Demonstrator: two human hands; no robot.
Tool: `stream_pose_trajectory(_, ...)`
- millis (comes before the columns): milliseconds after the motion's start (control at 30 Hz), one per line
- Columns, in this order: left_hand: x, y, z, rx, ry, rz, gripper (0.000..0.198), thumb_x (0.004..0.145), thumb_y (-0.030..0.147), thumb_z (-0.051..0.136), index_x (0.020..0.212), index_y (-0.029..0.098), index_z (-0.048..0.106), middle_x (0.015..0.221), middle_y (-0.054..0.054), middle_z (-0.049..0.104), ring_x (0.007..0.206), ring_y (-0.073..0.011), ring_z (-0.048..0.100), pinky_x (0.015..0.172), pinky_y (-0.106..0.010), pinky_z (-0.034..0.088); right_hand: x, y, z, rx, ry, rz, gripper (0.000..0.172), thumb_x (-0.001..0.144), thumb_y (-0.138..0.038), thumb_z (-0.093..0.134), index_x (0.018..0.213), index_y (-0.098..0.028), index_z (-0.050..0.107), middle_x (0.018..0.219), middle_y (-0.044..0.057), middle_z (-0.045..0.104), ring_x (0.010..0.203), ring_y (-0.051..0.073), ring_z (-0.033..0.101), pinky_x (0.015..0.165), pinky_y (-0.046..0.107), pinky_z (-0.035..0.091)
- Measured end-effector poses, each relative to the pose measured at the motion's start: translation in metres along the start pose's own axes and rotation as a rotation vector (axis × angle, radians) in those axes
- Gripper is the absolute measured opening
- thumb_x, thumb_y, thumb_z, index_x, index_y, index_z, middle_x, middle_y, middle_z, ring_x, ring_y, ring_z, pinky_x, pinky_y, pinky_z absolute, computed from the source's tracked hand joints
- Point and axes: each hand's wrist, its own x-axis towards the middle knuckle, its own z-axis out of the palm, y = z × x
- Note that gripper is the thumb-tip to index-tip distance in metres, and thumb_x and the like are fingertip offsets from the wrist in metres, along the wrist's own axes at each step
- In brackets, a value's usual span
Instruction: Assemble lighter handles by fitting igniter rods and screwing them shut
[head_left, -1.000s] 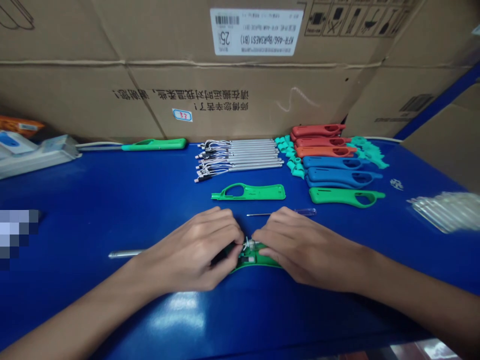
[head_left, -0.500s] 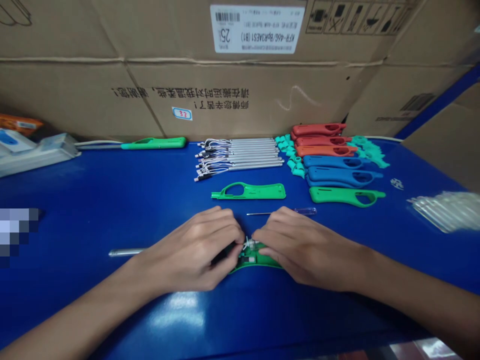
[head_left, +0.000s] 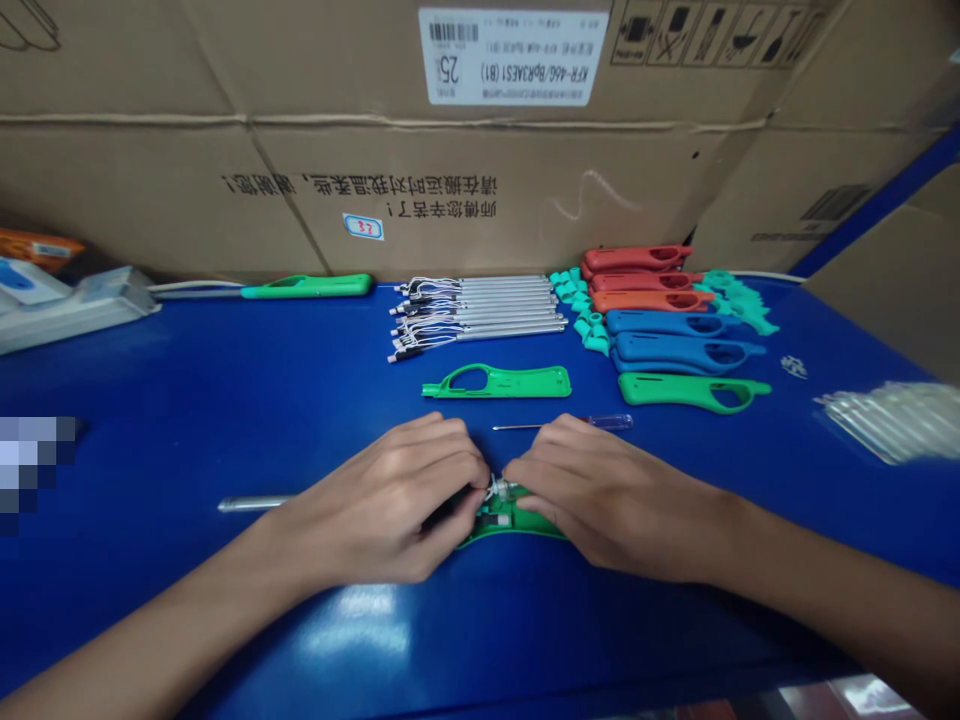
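Centrally, at the near part of the blue bench, a green half-shell lies open side up between two bare hands. Left hand: fingers bent, thumb and forefinger tips drawn together beside a thin white wire; cannot tell whether they grip it. Right hand: fingers curled over the shell's right end, tips at a small clear part; grip hidden, cannot tell if closed on it. A metal tube sticks out left, past the left wrist.

Just beyond the right hand, partly covered by it: a screwdriver, clear handle to the right. Farther, a second green half-shell, lying flat. Beyond that, a row of silver rods, wires to the left. To their right, turquoise pieces, then red, blue and green casings. Far left, near the cardboard, one green-handled lighter.
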Motion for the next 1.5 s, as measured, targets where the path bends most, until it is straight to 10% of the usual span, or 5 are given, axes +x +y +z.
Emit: stream_pose_trajectory(1500,0.0009,0.0021,-0.0013,0.044,0.040,-0.023,0.010,0.087,0.014,0.054,0.083,0.015,0.063,0.073,-0.005,0.063,0.069,-0.0178,0.057,0.067,-0.035,0.043,-0.0004,-0.0073,-0.0043,0.023,0.099,0.029,0.024,0.102,-0.021,0.042,0.093,-0.013,0.063,0.083,0.005,0.063,0.078,0.019,0.044,0.081,0.036,0.033)
